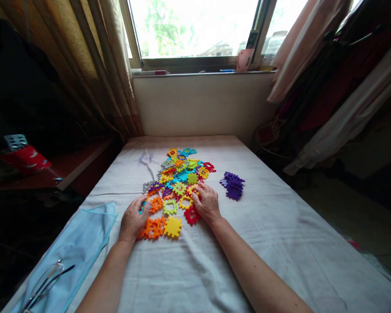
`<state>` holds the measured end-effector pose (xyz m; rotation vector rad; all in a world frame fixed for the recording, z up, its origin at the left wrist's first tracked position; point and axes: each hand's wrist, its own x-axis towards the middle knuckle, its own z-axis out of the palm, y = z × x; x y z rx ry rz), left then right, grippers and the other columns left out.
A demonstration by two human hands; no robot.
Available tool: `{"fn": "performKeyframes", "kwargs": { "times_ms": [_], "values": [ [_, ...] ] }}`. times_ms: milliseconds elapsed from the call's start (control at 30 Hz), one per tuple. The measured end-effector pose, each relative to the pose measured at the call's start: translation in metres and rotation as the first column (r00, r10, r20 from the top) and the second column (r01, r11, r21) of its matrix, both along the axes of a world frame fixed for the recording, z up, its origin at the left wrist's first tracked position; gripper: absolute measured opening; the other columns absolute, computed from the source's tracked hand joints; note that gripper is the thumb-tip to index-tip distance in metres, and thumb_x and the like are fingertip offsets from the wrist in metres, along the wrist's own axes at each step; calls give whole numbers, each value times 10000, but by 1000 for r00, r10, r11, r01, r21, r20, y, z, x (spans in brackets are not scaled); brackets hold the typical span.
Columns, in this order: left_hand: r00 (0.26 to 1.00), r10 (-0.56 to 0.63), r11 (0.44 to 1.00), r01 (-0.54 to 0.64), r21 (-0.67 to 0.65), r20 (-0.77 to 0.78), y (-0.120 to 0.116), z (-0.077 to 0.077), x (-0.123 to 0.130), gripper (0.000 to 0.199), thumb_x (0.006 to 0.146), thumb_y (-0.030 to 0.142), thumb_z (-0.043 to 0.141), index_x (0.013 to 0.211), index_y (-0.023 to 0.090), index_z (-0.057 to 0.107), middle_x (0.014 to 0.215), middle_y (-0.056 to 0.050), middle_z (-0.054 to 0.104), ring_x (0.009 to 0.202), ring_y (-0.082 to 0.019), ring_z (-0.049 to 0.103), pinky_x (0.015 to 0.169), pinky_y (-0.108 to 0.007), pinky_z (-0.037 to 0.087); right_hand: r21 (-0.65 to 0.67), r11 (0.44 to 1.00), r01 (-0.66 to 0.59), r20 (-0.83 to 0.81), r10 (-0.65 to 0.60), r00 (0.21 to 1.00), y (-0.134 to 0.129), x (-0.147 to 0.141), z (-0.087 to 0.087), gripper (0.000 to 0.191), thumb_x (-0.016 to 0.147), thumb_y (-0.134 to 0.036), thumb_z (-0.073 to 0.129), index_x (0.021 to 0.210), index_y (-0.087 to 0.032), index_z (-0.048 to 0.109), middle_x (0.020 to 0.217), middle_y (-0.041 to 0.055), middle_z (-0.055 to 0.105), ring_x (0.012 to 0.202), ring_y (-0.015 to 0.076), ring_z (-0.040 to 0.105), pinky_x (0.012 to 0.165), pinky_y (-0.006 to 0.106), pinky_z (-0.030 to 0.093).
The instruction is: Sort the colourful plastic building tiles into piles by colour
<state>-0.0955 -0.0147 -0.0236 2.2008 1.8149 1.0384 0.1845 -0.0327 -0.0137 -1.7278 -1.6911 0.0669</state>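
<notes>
A loose heap of flat, notched plastic interlocking tiles (179, 188) in many colours lies on the pale sheet. My left hand (134, 218) is at the heap's near left edge, its fingers and thumb curled about a blue tile (142, 206). Orange tiles (154, 228) and a solid yellow tile (173, 227) lie beside it. On the right side of the heap, my right hand (208, 203) has thumb and fingers apart, fingertips touching a yellow tile (192, 189). A red tile (192, 214) sits just below that hand, partly beside the wrist.
Purple tiles (233, 185) form a separate small pile to the right. Eyeglasses (47, 282) rest on a light blue cloth (84, 243) at the left front. A pink cup (244, 59) stands on the windowsill; a red container (28, 158) is on the dark table at left.
</notes>
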Motion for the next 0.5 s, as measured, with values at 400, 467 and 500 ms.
{"fn": "performKeyframes", "kwargs": {
  "times_ms": [400,467,500],
  "values": [
    [994,21,999,-25,33,110,-3,-2,-4,355,878,422,439,1036,200,666,1147,-89,705,1092,-230,651,1011,-386,498,-263,911,-318,389,402,829,45,-77,44,272,918,-260,498,1052,-203,728,1464,144,474,1326,288,405,1070,486,314],
    [995,14,1000,-17,26,101,-3,-2,-5,373,878,431,433,1038,188,667,1132,-99,710,1080,-233,656,1009,-388,499,-294,911,-289,407,393,824,51,-81,45,279,913,-247,496,1055,-184,728,1442,160,492,1313,293,416,1048,489,343],
    [995,11,1000,-14,24,96,-3,-2,-5,379,877,433,432,1038,184,668,1127,-103,711,1077,-234,657,1008,-388,499,-305,910,-280,414,392,822,54,-82,45,280,911,-240,496,1053,-170,727,1423,170,507,1304,296,424,1034,486,358]
  ]
}}
